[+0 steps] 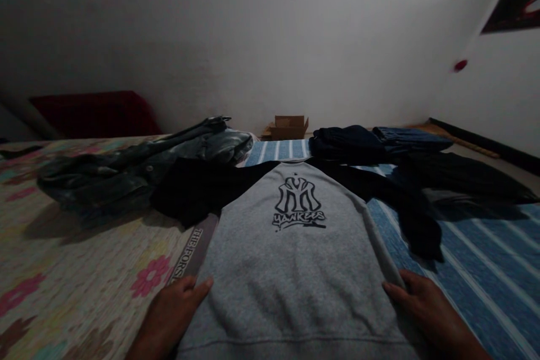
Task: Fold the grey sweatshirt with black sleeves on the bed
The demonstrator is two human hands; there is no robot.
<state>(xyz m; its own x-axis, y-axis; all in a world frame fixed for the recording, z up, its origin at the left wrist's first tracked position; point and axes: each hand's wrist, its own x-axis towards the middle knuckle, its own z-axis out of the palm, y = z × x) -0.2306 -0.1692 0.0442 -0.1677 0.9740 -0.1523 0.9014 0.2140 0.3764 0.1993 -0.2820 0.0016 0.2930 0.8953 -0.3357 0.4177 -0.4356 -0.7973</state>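
Note:
A grey sweatshirt [291, 270] with black sleeves and a dark Yankees print lies spread front side up, its collar pointing away from me. My left hand [171, 309] grips its left edge near the hem, thumb on top of the cloth. On the opposite edge, my right hand [426, 304] pinches the fabric at about the same height. The fingers under the cloth are hidden on both sides. One black sleeve stretches out to the left, while the other bends down on the right.
Crumpled jeans [126, 174] lie on the floral bedspread [105, 259] at left. Folded dark clothes [350, 143] and a black garment [464, 177] rest on the blue striped sheet [485, 259] at right. Behind stands an open cardboard box [289, 128] by the wall.

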